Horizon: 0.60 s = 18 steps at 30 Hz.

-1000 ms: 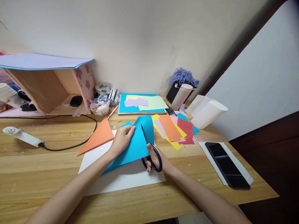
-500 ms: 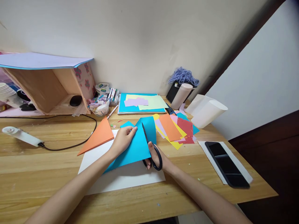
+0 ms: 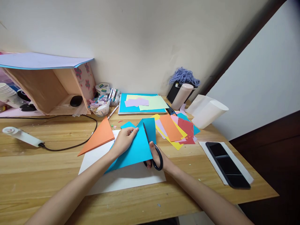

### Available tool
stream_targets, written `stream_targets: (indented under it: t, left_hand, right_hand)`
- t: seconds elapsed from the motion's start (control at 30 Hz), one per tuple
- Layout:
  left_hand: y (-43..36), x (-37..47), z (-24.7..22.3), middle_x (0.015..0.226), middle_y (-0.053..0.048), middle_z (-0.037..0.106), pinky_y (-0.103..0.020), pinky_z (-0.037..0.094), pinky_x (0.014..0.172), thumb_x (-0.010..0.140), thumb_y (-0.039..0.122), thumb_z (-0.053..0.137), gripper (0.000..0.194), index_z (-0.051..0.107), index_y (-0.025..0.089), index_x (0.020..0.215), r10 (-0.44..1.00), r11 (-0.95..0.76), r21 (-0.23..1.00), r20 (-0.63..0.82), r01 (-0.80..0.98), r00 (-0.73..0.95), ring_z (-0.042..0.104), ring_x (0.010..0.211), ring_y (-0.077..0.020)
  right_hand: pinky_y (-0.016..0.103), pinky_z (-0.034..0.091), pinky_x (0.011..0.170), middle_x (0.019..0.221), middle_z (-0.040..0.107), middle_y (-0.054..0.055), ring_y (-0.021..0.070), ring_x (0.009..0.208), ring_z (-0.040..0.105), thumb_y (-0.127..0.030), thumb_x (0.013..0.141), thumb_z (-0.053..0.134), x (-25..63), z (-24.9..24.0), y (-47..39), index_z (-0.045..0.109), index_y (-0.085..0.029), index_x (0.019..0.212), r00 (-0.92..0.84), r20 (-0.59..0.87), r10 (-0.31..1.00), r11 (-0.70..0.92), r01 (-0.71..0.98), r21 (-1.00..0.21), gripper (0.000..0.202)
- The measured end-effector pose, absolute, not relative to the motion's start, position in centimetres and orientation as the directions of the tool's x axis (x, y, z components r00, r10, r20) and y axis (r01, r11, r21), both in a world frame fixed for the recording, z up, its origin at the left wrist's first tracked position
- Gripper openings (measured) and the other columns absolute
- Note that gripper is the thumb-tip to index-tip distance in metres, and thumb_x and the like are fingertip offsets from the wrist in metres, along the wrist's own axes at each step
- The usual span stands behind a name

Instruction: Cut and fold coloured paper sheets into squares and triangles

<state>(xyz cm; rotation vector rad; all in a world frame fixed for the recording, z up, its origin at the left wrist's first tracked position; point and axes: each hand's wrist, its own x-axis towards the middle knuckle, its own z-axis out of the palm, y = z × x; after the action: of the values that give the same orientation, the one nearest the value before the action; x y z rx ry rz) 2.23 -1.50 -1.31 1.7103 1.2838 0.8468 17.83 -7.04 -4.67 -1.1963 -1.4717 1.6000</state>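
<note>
Blue folded paper sheet, lifted a little above a white sheet on the wooden table, is pinched at its upper left edge by the left hand, fingers closed on it. The right hand has its fingers through the loops of black-handled scissors, whose blades reach well up into the paper near its right edge, so the cut looks partly made with the top stretch left. An orange paper triangle lies left, loose coloured paper scraps right, and a black phone beyond.
</note>
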Motion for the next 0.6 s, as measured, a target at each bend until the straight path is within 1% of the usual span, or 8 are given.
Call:
stream_targets:
  t: [0.1,0.23,0.47,0.6]
  left_hand:
    - [-1.7,2.4,-1.1,0.052,0.005,0.031,-0.022,0.025,0.046,0.080,0.050,0.038,0.040,0.035,0.018,0.055,0.963,-0.139,0.905,0.029,0.403,0.267,0.032,0.050,-0.0100]
    - [-1.8,2.4,-1.0,0.052,0.005,0.031,-0.022,0.025,0.046,0.080,0.051,0.038,0.041,0.035,0.018,0.055,0.964,-0.130,0.907,0.020,0.402,0.266,0.032,0.050,-0.0102]
    - [-1.8,2.5,-1.0,0.054,0.005,0.029,-0.022,0.025,0.048,0.081,0.050,0.037,0.041,0.032,0.018,0.056,0.965,-0.112,0.911,0.004,0.397,0.263,0.031,0.051,-0.0097]
    - [-1.7,2.4,-0.9,0.055,0.005,0.030,-0.023,0.026,0.050,0.082,0.049,0.035,0.040,0.033,0.018,0.057,0.969,-0.133,0.905,0.033,0.405,0.245,0.033,0.054,-0.0104]
  right_hand:
    - [0.019,0.039,0.035,0.036,0.044,0.001,0.0102,0.034,0.049,-0.073,0.073,0.013,18.0,-5.0,-7.0,0.042,-0.016,0.043,-0.362,-0.203,0.910,-0.168,0.124,-0.978,0.071]
    - [0.020,0.039,0.034,0.035,0.044,-0.001,0.0111,0.032,0.048,-0.075,0.071,0.019,18.0,-4.6,-7.0,0.043,-0.017,0.050,-0.341,-0.210,0.916,-0.172,0.141,-0.975,0.066]
    - [0.019,0.036,0.031,0.033,0.043,-0.004,0.0110,0.030,0.047,-0.073,0.071,0.027,17.9,-3.8,-7.0,0.043,-0.017,0.064,-0.310,-0.211,0.927,-0.172,0.150,-0.974,0.058]
    - [0.019,0.037,0.029,0.036,0.040,-0.008,0.0108,0.030,0.046,-0.076,0.066,0.031,17.8,-3.9,-7.1,0.039,-0.019,0.069,-0.322,-0.266,0.909,-0.238,0.124,-0.963,0.057]
